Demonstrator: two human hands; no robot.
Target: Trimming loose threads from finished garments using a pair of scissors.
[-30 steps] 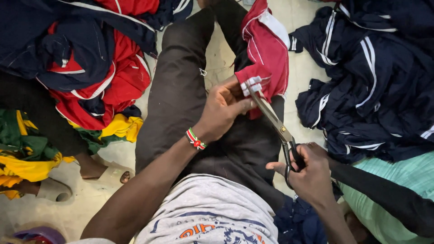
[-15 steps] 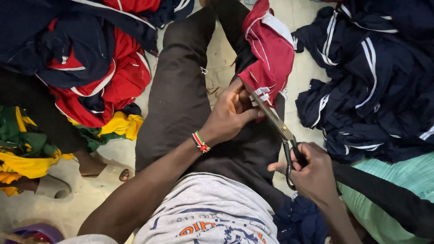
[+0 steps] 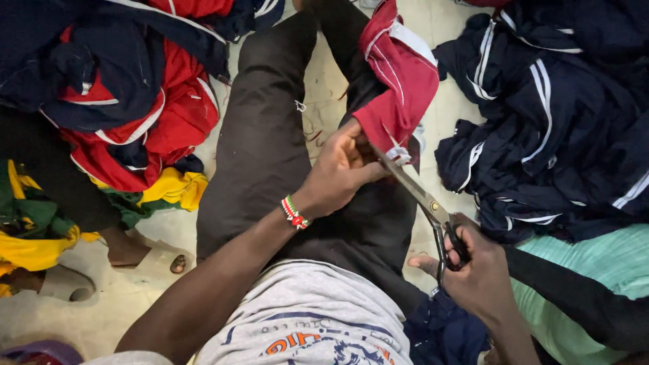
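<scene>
Left hand (image 3: 341, 169) pinches the red cloth (image 3: 399, 74) over the lap, right hand (image 3: 473, 270) grips scissors (image 3: 422, 199), blades at the cloth's edge. Navy pile (image 3: 547, 115) sits just right.

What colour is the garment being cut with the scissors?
Red with white trim, clearest in the head view, at the scissors.

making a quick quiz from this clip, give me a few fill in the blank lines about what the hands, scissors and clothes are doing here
1. The right hand holds a pair of ____.
2. The left hand pinches the edge of a ____ garment with white trim.
3. On the left wrist sits a beaded ____.
4. The pile of clothes on the person's right is mostly ____ blue with white stripes.

Missing words: scissors; red; bracelet; dark
</scene>
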